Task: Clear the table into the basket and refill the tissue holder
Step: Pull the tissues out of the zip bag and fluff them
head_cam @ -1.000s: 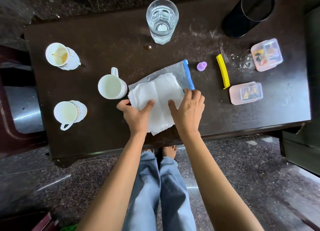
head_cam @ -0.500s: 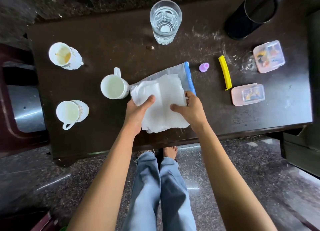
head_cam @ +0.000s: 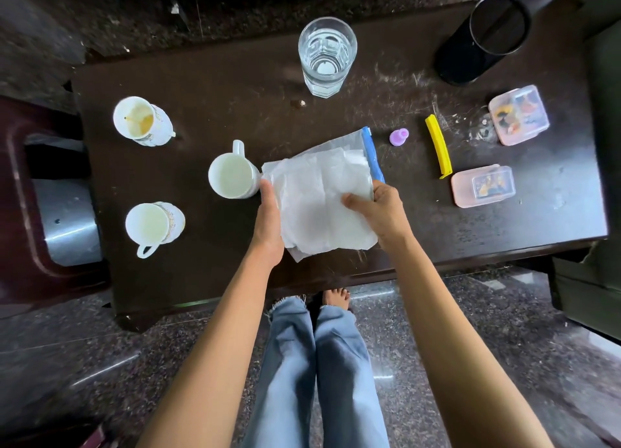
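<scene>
1. The person stands at the near edge of the dark desk (head_cam: 504, 232) with a stack of white tissues (head_cam: 322, 205) between both hands, lifted a little over a clear zip bag (head_cam: 349, 140) with a blue strip.
2. The left hand (head_cam: 268, 222) is closed on the stack's left edge, fingers tucked under; the right hand (head_cam: 379, 209) pinches the right edge, thumb on top.
3. The tissues look light and floppy: the lower corners droop and the sheets are loosely layered, so I'd expect them to slide apart or crease if held by one corner. Holding both sides with support under the middle seems the safest hold.
4. A black cylinder (head_cam: 484, 41), likely the tissue holder, stands at the far right corner, well apart from the stack.
5. Not yet cleared: three white cups (head_cam: 232, 175), a glass of water (head_cam: 326, 57), a yellow clip (head_cam: 437, 145), a small purple cap (head_cam: 399, 136) and two pink boxes (head_cam: 483, 185). I can't see a basket.
</scene>
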`<state>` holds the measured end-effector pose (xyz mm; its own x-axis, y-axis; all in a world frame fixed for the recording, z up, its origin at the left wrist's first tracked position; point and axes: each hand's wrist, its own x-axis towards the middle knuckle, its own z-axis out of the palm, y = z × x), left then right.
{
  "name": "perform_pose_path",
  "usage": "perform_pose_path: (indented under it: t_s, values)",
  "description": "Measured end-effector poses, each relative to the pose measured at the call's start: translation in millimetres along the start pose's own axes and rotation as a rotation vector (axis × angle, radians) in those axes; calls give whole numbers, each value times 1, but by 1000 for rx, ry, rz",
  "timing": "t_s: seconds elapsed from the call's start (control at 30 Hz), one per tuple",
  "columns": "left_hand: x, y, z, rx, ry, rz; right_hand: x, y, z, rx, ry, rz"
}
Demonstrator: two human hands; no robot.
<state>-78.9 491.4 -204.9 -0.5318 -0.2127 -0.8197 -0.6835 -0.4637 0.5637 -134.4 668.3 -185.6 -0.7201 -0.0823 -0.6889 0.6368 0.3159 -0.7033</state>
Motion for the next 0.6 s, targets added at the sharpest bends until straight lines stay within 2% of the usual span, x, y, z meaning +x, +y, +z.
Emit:
perform_pose_path:
  t_s: [0.2, 0.4, 0.53, 0.6]
  values:
    - [-11, 16, 2, 112, 24, 38, -9, -14, -3, 81, 13, 4]
    - [-20, 52, 18, 209, 1, 171, -12, -47, -25, 75, 61, -43]
    - [-20, 80, 51, 157, -100, 163, -8, -75, -48, 121, 92, -117]
    - [-24, 93, 72, 176, -139, 286, -3, -88, -62, 139, 132, -154]
